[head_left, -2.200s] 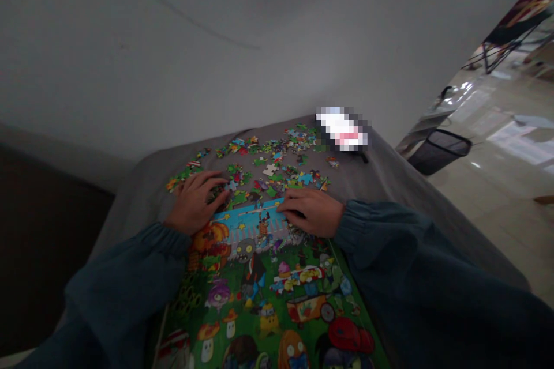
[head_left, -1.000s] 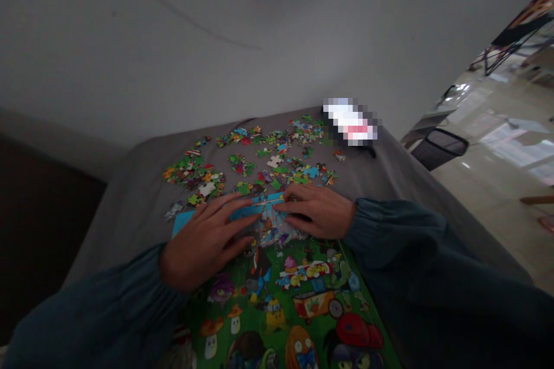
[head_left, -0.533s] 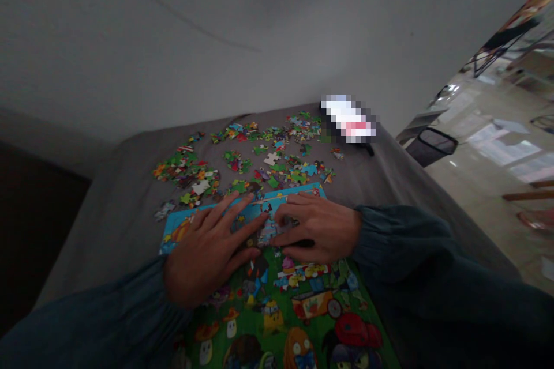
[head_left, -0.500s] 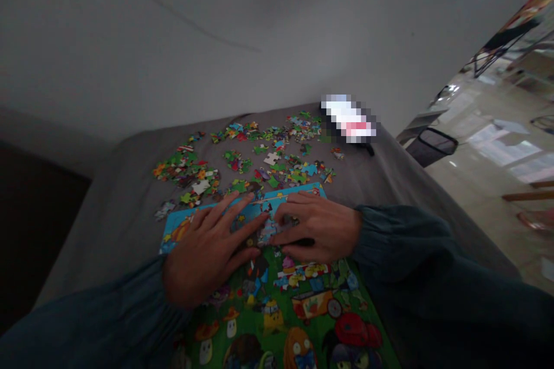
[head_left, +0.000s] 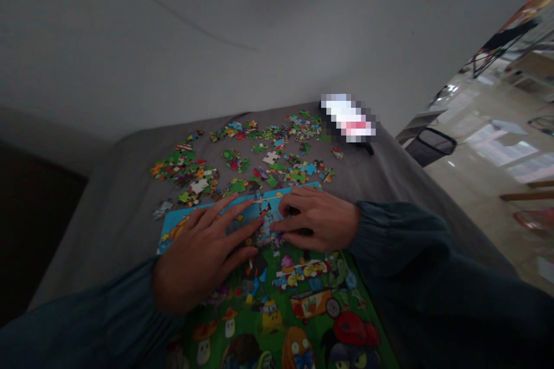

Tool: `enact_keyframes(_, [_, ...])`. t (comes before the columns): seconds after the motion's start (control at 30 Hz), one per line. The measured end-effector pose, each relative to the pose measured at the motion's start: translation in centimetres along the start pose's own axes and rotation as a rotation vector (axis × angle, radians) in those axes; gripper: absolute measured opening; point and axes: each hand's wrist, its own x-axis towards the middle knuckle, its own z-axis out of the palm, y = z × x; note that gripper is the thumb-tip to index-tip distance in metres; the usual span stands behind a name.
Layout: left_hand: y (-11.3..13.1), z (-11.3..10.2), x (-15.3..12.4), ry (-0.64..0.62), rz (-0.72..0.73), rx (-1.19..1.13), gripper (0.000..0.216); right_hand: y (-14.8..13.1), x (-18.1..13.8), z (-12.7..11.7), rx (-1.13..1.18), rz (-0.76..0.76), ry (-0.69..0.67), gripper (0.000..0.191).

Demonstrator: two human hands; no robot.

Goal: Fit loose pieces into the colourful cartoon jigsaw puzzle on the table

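Observation:
A colourful cartoon jigsaw puzzle [head_left: 298, 300] lies assembled in front of me on a grey cloth-covered table [head_left: 125, 184]. My left hand [head_left: 203, 253] lies flat on its upper left part, fingers spread and stretched toward the middle. My right hand [head_left: 315, 219] rests on the puzzle's blue top strip, fingers curled and pressed down near the left hand's fingertips; whether a piece sits under them is hidden. Loose puzzle pieces [head_left: 255, 153] are scattered over the cloth beyond both hands.
A blurred-out white and pink object [head_left: 348, 118] lies at the table's far right corner. A dark mesh bin [head_left: 428, 147] stands on the shiny floor to the right. A pale wall runs behind the table.
My left hand left the loose pieces and came down flat onto the puzzle. The right hand stayed on the blue strip, fingers curling in. Over the last half second little moved.

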Motion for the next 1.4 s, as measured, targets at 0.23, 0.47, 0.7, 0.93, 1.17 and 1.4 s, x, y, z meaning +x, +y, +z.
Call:
enact_keyframes(0.23, [0.8,-0.8,0.2,-0.011,0.051,-0.026,0.035,0.6,-0.3,-0.2,-0.082,0.038,0.05,0.034])
enact_keyframes(0.47, [1.8,-0.2,0.2,-0.05,0.072,-0.045,0.044,0.5,-0.3,0.3,-0.171,0.096,0.09,0.039])
enact_keyframes(0.7, [0.8,-0.5,0.1,-0.02,0.048,-0.084,0.04,0.7,-0.1,0.9,-0.148,0.12,0.131,0.031])
enact_keyframes(0.93, [-0.7,-0.3,-0.2,-0.01,0.035,-0.062,0.039,0.8,-0.2,0.9,-0.135,0.141,0.14,0.029])
enact_keyframes(1.17, [-0.6,-0.2,-0.2,-0.014,0.035,-0.056,0.04,0.7,-0.2,0.9,-0.13,0.152,0.149,0.027])
enact_keyframes(1.4, [-0.9,0.1,-0.4,-0.051,0.003,-0.06,0.039,0.6,0.0,1.2,-0.117,0.141,0.176,0.028])
